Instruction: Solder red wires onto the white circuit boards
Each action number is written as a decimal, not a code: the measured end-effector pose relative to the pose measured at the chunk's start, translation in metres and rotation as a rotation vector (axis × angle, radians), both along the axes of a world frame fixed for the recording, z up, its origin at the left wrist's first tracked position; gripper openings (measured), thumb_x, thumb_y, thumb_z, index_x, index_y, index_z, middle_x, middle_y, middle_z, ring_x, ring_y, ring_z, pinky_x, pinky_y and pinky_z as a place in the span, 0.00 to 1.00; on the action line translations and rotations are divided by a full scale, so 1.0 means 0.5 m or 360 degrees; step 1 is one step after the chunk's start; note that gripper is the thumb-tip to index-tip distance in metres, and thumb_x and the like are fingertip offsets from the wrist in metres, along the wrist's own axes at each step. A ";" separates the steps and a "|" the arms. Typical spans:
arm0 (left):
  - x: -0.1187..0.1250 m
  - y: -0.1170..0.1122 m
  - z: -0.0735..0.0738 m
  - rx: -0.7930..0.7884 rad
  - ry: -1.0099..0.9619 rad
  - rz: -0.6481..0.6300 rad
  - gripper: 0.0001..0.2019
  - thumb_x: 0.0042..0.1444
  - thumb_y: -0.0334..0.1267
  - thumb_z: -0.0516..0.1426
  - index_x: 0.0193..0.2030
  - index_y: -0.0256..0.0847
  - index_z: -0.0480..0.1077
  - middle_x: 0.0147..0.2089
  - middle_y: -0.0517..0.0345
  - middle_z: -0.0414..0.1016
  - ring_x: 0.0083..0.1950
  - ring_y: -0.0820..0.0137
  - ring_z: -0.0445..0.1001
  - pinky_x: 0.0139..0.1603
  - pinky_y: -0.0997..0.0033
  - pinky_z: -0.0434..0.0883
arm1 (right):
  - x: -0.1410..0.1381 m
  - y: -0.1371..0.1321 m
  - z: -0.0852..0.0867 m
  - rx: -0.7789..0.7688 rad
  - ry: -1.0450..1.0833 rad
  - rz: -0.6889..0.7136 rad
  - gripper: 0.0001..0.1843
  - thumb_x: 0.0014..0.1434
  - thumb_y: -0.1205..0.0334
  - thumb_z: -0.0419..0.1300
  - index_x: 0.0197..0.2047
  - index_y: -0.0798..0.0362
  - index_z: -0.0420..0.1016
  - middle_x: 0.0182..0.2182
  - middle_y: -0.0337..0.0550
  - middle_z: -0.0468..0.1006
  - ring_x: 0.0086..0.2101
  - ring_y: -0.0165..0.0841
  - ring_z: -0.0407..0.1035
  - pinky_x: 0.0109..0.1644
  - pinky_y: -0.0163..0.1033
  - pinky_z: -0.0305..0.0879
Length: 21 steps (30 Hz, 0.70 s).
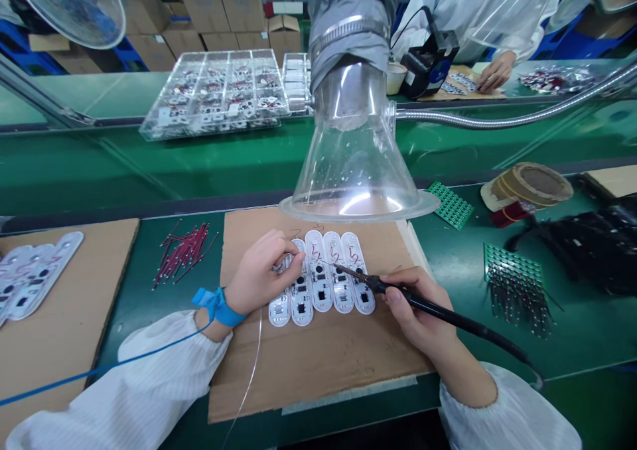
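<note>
A panel of white oblong circuit boards (323,281) lies on a brown cardboard sheet (318,364). My left hand (261,274), with a blue wrist strap (219,306), rests on the panel's left end, its fingers pinched on a thin solder wire (251,370) that trails toward me. My right hand (418,310) grips a black soldering iron (423,302); its tip touches the boards near the panel's upper middle. Short red wires sit on the boards' top ends.
A clear fume hood (355,164) hangs just above the panel. Red wire pieces (183,251) lie to the left, another board panel (30,274) far left. Green pin boards (515,281), a tape roll (527,184) and black items lie right. Another person's hand (495,72) works across the belt by a parts tray (219,91).
</note>
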State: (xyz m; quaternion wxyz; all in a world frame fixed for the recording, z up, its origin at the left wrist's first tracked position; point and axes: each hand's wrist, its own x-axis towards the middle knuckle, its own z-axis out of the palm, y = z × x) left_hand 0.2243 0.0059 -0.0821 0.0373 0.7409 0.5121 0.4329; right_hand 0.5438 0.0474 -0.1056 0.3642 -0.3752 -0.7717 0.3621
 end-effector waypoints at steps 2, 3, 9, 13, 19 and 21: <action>-0.003 -0.001 0.003 0.0009 -0.0004 0.0008 0.08 0.70 0.28 0.60 0.39 0.41 0.68 0.29 0.67 0.58 0.29 0.74 0.60 0.30 0.73 0.59 | 0.000 0.002 0.000 0.0006 0.0010 -0.0006 0.06 0.73 0.58 0.67 0.52 0.43 0.78 0.41 0.40 0.85 0.35 0.35 0.82 0.38 0.38 0.78; -0.007 -0.001 0.004 0.0014 -0.0009 0.0021 0.07 0.69 0.28 0.60 0.39 0.41 0.68 0.29 0.67 0.58 0.29 0.74 0.60 0.30 0.73 0.59 | -0.001 0.002 0.001 0.0014 0.0020 -0.0008 0.06 0.73 0.58 0.67 0.52 0.43 0.79 0.41 0.40 0.85 0.35 0.35 0.82 0.37 0.38 0.78; -0.052 0.000 0.003 0.0038 -0.0088 0.0184 0.07 0.68 0.27 0.59 0.39 0.41 0.69 0.29 0.67 0.58 0.29 0.74 0.60 0.31 0.72 0.58 | -0.015 -0.008 0.029 -0.0056 0.0289 -0.0131 0.05 0.76 0.54 0.62 0.48 0.44 0.78 0.32 0.37 0.80 0.30 0.32 0.76 0.33 0.35 0.74; -0.060 0.006 -0.003 -0.0005 -0.0074 0.0122 0.07 0.68 0.28 0.59 0.38 0.41 0.68 0.30 0.67 0.58 0.29 0.74 0.59 0.31 0.72 0.58 | -0.041 -0.015 0.038 -0.0107 0.0295 -0.0222 0.07 0.76 0.53 0.63 0.47 0.45 0.77 0.33 0.37 0.79 0.30 0.31 0.75 0.34 0.35 0.73; -0.052 0.008 -0.004 -0.0001 -0.0044 0.0044 0.07 0.69 0.28 0.59 0.39 0.41 0.68 0.30 0.67 0.57 0.29 0.74 0.59 0.30 0.72 0.58 | -0.062 -0.007 0.011 -0.0025 0.0205 -0.0171 0.05 0.75 0.54 0.64 0.47 0.44 0.78 0.36 0.38 0.81 0.32 0.32 0.77 0.35 0.36 0.74; -0.052 0.008 -0.002 0.0001 -0.0024 0.0026 0.07 0.70 0.28 0.59 0.39 0.41 0.68 0.30 0.67 0.58 0.29 0.74 0.59 0.30 0.72 0.58 | -0.060 -0.005 0.006 -0.0033 0.0173 -0.0145 0.05 0.75 0.54 0.64 0.48 0.44 0.78 0.37 0.38 0.81 0.33 0.32 0.78 0.36 0.36 0.74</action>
